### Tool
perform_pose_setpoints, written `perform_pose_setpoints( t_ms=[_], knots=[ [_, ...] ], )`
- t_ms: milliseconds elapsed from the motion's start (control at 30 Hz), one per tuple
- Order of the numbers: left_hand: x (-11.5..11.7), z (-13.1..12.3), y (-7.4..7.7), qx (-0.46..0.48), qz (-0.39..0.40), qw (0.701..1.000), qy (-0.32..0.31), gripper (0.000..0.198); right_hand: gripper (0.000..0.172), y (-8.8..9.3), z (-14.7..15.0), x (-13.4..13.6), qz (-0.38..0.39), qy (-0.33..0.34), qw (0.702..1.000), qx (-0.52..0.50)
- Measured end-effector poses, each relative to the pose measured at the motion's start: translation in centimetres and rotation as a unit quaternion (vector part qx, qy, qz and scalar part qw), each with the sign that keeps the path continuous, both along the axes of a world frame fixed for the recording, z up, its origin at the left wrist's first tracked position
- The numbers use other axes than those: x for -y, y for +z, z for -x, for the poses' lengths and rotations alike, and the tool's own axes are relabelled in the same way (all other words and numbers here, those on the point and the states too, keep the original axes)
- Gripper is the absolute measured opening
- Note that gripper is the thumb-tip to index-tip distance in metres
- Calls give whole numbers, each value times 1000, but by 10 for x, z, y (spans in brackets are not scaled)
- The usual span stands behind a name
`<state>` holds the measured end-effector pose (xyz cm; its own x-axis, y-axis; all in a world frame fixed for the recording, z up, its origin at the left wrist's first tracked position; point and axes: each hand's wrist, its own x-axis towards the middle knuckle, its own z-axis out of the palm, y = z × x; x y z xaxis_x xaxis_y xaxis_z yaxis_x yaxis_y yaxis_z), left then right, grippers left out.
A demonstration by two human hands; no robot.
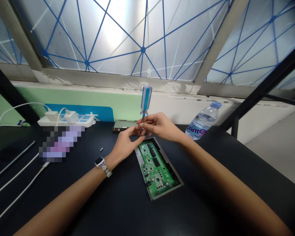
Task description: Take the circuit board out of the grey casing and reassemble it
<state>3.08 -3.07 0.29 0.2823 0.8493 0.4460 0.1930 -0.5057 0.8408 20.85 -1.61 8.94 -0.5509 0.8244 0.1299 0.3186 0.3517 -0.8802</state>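
Observation:
A screwdriver (146, 100) with a blue and clear handle stands upright, slightly tilted, over the far left corner of a green circuit board (159, 178) in a shallow metal frame. My right hand (159, 126) pinches its metal shaft just below the handle. Lower down, my left hand (125, 142) has its thumb and fingers closed around the shaft near the tip, with the thumb by the frame's corner. My fingers hide the tip itself. On the black table left of my left hand lie a few tiny screws (101, 149).
Behind my hands lies a flat metal case (123, 125). A water bottle (203, 121) leans at the right by the wall. To the left are a white power strip (85, 120) with plugs, a blurred-out phone-like object (61, 146) and white cables (19, 177). A window runs behind the table.

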Motion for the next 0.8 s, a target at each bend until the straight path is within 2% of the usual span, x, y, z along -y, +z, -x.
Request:
perform_pose_setpoints(
  t_ms=[133,333,567,667,800],
  knots=[
    [2,-5,4,-1,-13,996,90,17,18,-4,2,0,-33,-28,999,-24],
    [1,-11,3,13,-17,994,103,18,25,-14,5,-3,-56,-61,995,-48],
    [0,-7,1,56,37,996,51,13,28,-20,9,-4,-108,-114,987,-31],
    [0,-4,1,71,67,995,8,14,29,-14,7,-3,-94,-82,992,-18],
    [-1,0,1,70,76,993,-50,19,35,-4,0,-1,-24,-20,999,-25]
  ],
)
